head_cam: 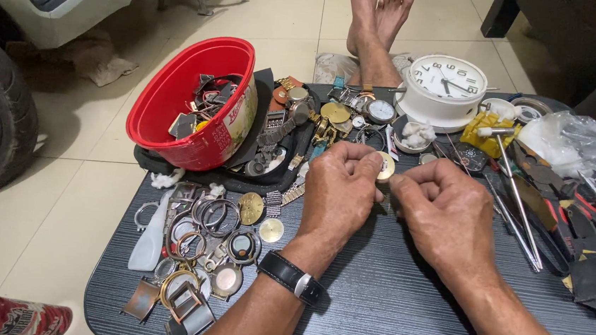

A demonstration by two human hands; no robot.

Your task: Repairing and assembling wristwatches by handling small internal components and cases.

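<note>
My left hand point(339, 188) pinches a small round gold watch part point(386, 166) between thumb and fingers above the dark table point(386, 302). A black wristwatch point(293, 277) sits on that wrist. My right hand point(443, 211) is closed just to the right, its fingertips almost touching the left hand's; whether it holds something thin I cannot tell. Both hands hover over the middle of the table.
A red bucket point(190, 102) of watch parts lies tilted at the back left. Watch cases and rings point(199, 252) litter the left side. A white clock point(445, 87), tools point(522, 199), a plastic bag point(569, 139) and bare feet point(377, 18) lie beyond. A can point(17, 317) lies on the floor.
</note>
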